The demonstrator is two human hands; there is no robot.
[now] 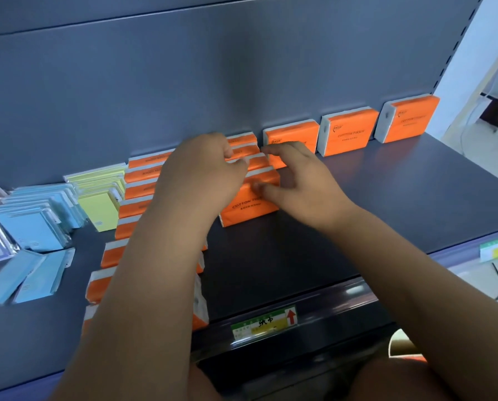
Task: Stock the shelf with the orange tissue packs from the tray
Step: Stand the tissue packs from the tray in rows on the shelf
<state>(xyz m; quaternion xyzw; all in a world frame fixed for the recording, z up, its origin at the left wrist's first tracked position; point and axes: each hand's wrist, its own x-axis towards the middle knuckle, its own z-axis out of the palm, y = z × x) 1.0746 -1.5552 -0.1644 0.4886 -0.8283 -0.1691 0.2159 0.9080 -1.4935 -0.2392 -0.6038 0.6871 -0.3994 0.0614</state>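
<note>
both hands are on the second row of orange tissue packs (249, 205), which stands upright on the shelf (415, 198). the left hand (201, 172) curls over the top edges of the rear packs, fingers bent down onto them. the right hand (297, 180) has its fingers loosely spread, fingertips touching the front pack's top edge; neither hand clearly pinches anything.

the step in hand looks like squaring up this row. the next move probably calls for pressing the packs flush, then fetching more from the tray, which is not in view.

at nine o'clock of the hands a longer orange row (143, 209) runs to the front lip. at two o'clock three single packs (349, 134) stand against the back panel (213, 82). open shelf lies from three to five o'clock, ending at the front rail with its price tag (263, 324). blue and yellow packs (68, 204) crowd the far left.
</note>
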